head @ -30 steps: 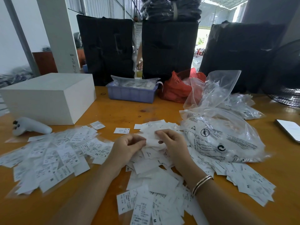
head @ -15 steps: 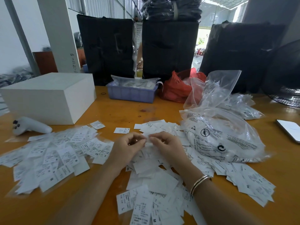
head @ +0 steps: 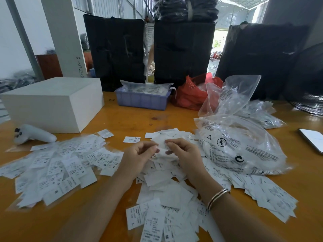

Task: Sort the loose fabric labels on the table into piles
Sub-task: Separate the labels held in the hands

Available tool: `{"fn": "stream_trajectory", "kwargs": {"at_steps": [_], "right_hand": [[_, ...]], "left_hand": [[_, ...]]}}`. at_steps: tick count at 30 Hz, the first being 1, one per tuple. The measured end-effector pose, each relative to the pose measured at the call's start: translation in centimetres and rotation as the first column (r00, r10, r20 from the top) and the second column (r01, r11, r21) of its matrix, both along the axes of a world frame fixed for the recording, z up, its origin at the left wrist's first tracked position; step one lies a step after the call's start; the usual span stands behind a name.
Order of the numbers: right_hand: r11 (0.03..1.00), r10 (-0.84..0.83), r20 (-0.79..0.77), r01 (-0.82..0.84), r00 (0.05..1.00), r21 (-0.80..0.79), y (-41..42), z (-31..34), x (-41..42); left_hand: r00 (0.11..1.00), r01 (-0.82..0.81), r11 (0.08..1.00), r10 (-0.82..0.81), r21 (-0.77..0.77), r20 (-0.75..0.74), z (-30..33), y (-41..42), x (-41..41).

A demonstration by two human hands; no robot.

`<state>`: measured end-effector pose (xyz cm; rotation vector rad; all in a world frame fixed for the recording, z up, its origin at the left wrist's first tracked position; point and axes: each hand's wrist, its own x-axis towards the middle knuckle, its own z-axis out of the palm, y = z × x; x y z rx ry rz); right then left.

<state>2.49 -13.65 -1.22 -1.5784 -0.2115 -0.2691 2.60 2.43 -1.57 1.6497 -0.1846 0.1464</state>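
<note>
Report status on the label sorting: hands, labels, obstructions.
Left hand and right hand both pinch one label above centre pile. Printed plastic bag crowds pile's right.

Orange wooden bench (head: 132, 119). White box (head: 52, 103) at far left, white handheld controller (head: 33, 135) lying just in front of it. Lilac plastic tray (head: 142, 100) at the back centre with clear packets inside; red plastic bag (head: 191, 95) just to its right. Clear printed plastic bags (head: 241, 145) bunched on the right side. Phone (head: 312, 139) at the right edge, screen up. Three black wrapped bundles (head: 183, 51) standing behind the bench. Black fan (head: 309, 81) at far right, partly cut off.
</note>
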Motion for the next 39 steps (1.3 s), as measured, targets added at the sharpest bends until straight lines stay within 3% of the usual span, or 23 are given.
{"fn": "stream_trajectory", "kwargs": {"at_steps": [4, 8, 13, 15, 29, 39], "right_hand": [[1.000, -0.019, -0.004, 0.019, 1.000, 0.014, 0.1, -0.1, 0.1], [0.982, -0.081, 0.027, 0.075, 0.996, 0.172, -0.4, 0.0, 0.2], [0.971, -0.038, 0.043, 0.027, 0.998, 0.236, -0.7, 0.1, 0.5], [0.978, -0.014, 0.055, 0.002, 0.998, 0.210, -0.7, 0.0, 0.9], [0.984, 0.032, 0.030, -0.026, 0.999, -0.176, -0.3, -0.5, 0.8], [0.977, 0.024, -0.027, -0.030, 0.999, -0.213, -0.4, -0.1, 0.6]], "left_hand": [[0.998, -0.061, 0.997, 0.062, -0.040, 0.018, 0.1, 0.3, 0.1], [0.999, -0.047, 0.999, 0.047, -0.014, 0.012, 0.3, 0.4, -0.1], [0.994, -0.063, 0.986, 0.048, 0.156, 0.098, 0.1, 0.5, 0.0], [0.991, -0.057, 0.972, 0.028, 0.227, 0.128, -0.1, 0.3, 0.3], [0.985, -0.065, 0.961, 0.018, 0.271, 0.170, -0.1, 0.5, 0.5], [0.981, -0.078, 0.951, 0.021, 0.300, 0.191, -0.6, 0.5, 1.0]]}}
